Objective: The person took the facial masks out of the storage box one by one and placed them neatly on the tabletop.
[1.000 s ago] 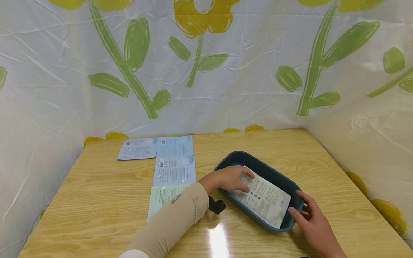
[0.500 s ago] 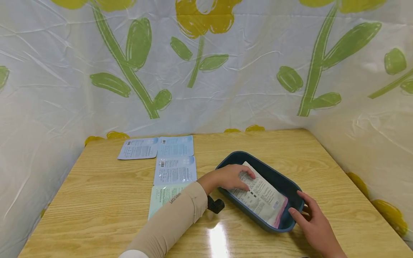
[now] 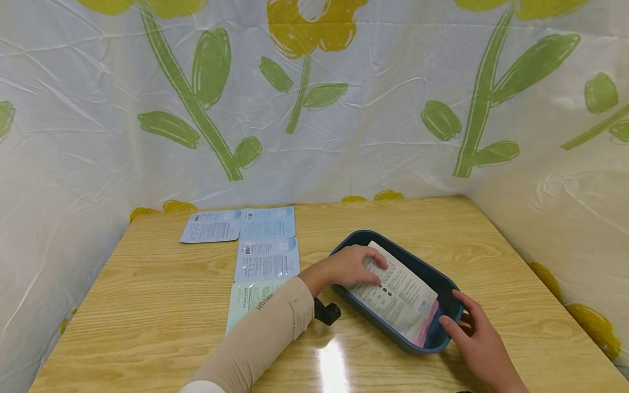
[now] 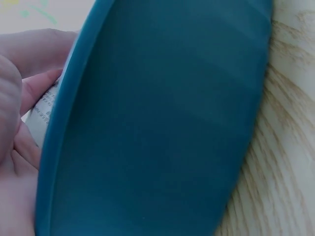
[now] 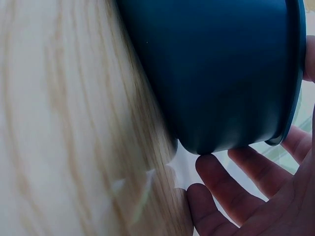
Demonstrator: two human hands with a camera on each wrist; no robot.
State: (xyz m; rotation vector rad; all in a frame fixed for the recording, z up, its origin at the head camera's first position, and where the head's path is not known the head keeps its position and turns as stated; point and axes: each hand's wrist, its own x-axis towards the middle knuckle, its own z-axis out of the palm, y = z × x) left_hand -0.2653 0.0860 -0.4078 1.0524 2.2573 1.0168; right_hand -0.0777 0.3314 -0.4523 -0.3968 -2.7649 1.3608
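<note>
A dark blue plastic tub stands slantwise on the wooden table, with white printed sheet mask packets inside. My left hand reaches over its near left rim, thumb and fingers bent on the top packet. Below that packet a pink-edged packet shows. The left wrist view has the tub's outer wall in front of the fingers, hiding part of the grip. At the right end my right hand holds the tub, thumb at the rim and fingertips against the outer wall.
Blue packets and a green packet lie edge to edge at left, the green one partly under the left sleeve. A black wrist device sits beside the tub. Flowered sheeting hangs behind.
The top packet has shifted toward the tub's far left, baring the pink edge of the one below. My left hand has risen slightly with it; the right hand stays at the tub's end.
</note>
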